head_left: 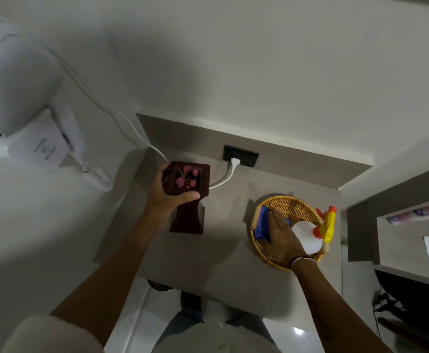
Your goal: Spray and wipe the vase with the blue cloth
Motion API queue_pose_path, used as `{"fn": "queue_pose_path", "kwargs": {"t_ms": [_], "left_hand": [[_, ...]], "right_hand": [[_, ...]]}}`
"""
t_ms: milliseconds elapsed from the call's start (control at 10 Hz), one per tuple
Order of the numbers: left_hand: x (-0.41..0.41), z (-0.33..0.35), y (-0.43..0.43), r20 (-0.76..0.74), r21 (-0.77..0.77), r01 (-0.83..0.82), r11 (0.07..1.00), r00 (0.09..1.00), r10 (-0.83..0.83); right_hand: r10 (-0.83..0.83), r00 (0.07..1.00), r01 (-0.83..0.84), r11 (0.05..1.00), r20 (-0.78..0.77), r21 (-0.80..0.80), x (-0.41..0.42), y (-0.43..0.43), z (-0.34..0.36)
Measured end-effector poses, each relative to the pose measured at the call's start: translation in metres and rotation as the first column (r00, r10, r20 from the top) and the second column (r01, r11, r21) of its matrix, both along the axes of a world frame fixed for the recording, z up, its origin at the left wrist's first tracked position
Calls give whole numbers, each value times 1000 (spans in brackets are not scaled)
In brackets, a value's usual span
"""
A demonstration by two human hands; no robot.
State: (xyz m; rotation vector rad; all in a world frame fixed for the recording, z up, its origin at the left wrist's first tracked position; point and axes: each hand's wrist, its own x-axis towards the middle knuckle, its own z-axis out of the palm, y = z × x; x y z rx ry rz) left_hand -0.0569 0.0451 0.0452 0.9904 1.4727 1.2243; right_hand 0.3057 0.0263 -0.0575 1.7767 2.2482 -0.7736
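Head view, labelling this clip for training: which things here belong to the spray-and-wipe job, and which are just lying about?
Job: vase, held by the left hand; blue cloth, under the right hand; spray bottle.
Lying about: wicker basket holding cloth and bottle; hair dryer; wall socket with a plug in it.

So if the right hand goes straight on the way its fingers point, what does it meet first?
The right hand lies on the blue cloth; next likely comes the basket at its far rim, though depth is unclear.
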Motion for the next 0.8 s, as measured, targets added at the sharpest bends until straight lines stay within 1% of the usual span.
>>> {"fn": "queue_pose_path", "kwargs": {"t_ms": [100,200,400,500,600,700,800], "left_hand": [[-7,-17,0,-37,-18,39,999,999,-39],[-13,-32,0,-28,-27,72,997,997,-73],[-21,-42,-2,-15,17,126,992,992,-126],[-27,-47,-8,-5,29,138,990,990,-138],[-33,-49,-15,26,-11,158,987,987,-157],[-36,-46,-18,27,-48,208,977,978,-207],[-39,-41,-22,28,-33,237,971,971,-236]], "right_hand": [[14,1000,-14,1000,8,2,4,-7,1],[-2,1000,2,1000,7,0,3,-11,0],[-6,1000,7,999,20,-35,-7,-10,3],[1,999,1,999,53,-33,-10,-9,2],[1,997,2,1000,74,-31,-14,-11,4],[-13,997,13,1000,81,1,-17,-12,11],[-50,997,43,994,66,104,-27,-10,21]]}}
